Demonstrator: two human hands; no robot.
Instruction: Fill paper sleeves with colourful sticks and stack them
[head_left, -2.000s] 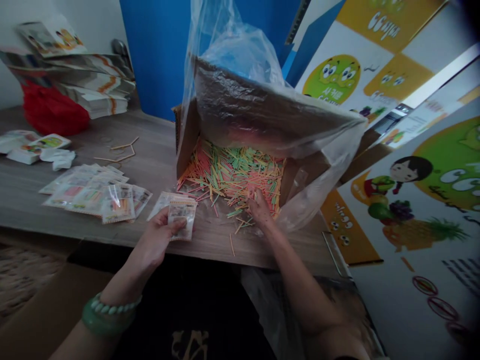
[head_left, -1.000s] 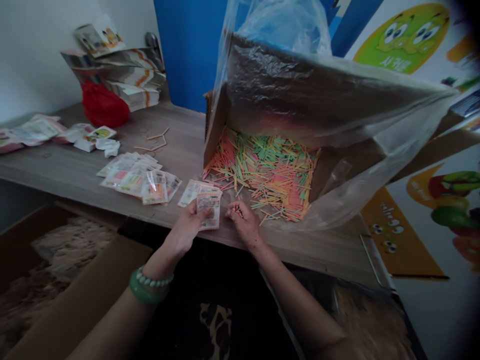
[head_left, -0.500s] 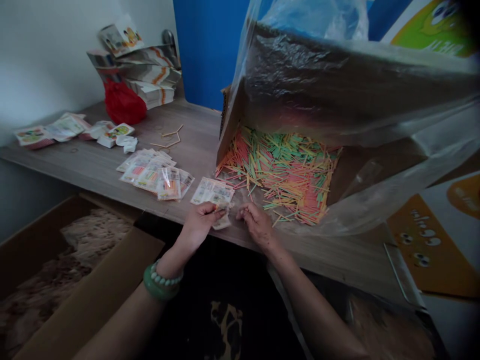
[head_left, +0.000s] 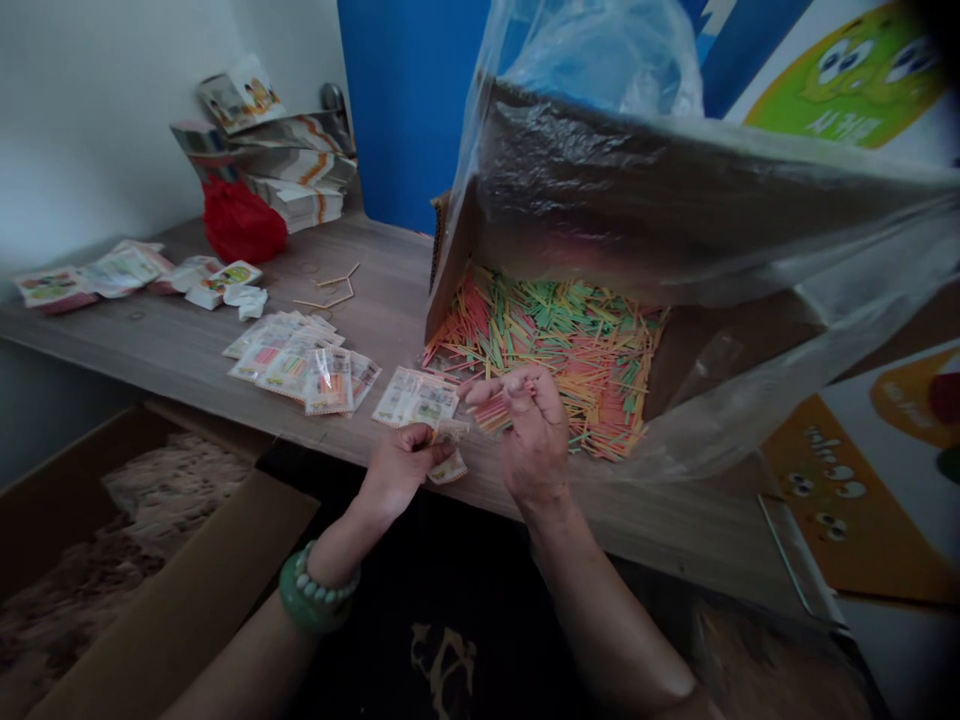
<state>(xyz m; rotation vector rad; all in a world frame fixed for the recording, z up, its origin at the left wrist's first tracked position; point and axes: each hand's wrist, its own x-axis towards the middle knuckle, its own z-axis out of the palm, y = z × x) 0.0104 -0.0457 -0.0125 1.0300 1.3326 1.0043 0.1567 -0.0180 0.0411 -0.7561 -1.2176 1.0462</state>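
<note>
My left hand pinches a small clear printed packet at the table's front edge. Beside it, my right hand is raised with its fingers closed round a small bunch of thin pink and yellow sticks. Behind that hand, a heap of loose pink, green, yellow and orange sticks spills from a box lined with clear plastic. Flat packets lie just beyond my left hand. Farther left is an overlapping pile of packets with coloured sticks inside.
A red bag and stacked printed cards stand at the back left, with small bundles in front. Bent yellow sticks lie mid-table. An open carton of packets is below left. Printed boxes stand at right.
My right hand has risen and turned, now showing a bunch of sticks in its fingers. My left hand keeps its packet, which shows slightly lower. The whole view has shifted a little.
</note>
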